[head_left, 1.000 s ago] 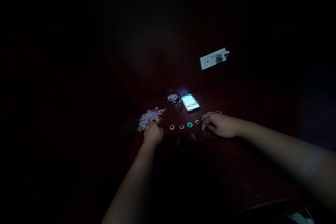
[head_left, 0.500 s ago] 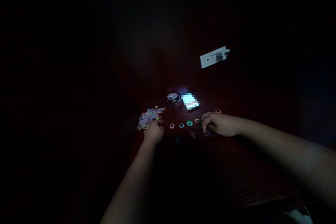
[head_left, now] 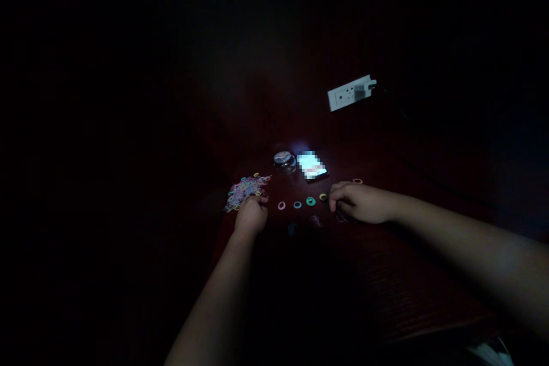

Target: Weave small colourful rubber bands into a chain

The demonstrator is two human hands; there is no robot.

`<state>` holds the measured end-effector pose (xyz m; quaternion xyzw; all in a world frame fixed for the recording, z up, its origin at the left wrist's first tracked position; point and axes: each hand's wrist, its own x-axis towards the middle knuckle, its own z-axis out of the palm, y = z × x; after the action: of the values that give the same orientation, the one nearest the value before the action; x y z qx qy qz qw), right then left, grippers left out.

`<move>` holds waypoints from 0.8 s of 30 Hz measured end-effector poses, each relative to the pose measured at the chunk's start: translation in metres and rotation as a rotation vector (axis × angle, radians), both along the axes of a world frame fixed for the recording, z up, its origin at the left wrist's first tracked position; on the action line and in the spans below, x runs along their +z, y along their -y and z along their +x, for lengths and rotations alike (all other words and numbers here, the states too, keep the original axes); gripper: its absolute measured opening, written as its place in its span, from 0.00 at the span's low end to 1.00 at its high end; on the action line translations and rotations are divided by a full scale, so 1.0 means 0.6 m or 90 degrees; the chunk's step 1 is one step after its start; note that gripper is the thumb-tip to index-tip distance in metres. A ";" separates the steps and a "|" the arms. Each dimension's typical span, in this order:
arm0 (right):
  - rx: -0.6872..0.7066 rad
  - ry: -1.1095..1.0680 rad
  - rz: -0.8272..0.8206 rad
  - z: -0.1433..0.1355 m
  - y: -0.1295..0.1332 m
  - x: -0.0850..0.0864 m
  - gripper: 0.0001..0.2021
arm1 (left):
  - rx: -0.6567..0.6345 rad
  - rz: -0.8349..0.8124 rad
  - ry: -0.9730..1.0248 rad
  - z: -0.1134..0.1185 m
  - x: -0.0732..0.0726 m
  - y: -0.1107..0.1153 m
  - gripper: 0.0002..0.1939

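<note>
On the dark table, a heap of small coloured bands [head_left: 244, 190] lies at the left. My left hand [head_left: 251, 214] rests at its near edge with curled fingers; whatever they hold is too small to tell. Between my hands is a row of rings: pink [head_left: 282, 205], blue [head_left: 297, 205], green [head_left: 311, 201] and yellow [head_left: 323, 197]. My right hand [head_left: 349, 200] is beside the yellow ring, fingers bent down and together; what is in them cannot be made out. An orange ring [head_left: 357, 181] lies just beyond it.
Behind the rings stand a lidded jar [head_left: 285, 162] and a lit phone [head_left: 311, 165]. Farther back is a white power strip [head_left: 350, 93] with a plug in it. Small dim clumps of bands, one teal [head_left: 292, 229] and one purple [head_left: 316, 221], lie nearer me.
The fingers of my right hand have drawn in slightly, off the small bands under them. My left hand has barely moved at the heap.
</note>
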<state>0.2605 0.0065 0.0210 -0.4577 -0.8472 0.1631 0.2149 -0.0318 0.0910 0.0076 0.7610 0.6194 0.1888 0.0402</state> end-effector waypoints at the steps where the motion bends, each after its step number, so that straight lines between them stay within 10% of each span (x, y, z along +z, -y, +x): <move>1: 0.003 0.003 0.002 -0.001 0.001 0.000 0.13 | -0.003 -0.003 0.003 0.001 0.001 0.000 0.16; 11: -0.023 -0.010 0.046 -0.005 0.005 0.004 0.11 | -0.015 0.028 0.088 0.010 0.014 0.006 0.10; 24: -0.027 -0.118 0.085 -0.018 0.006 -0.002 0.08 | -0.352 0.208 0.206 0.092 0.036 0.081 0.03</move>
<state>0.2498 0.0027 0.0197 -0.4433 -0.8227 0.1429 0.3259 0.0236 0.0427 0.0294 0.8566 0.3372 0.3851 0.0652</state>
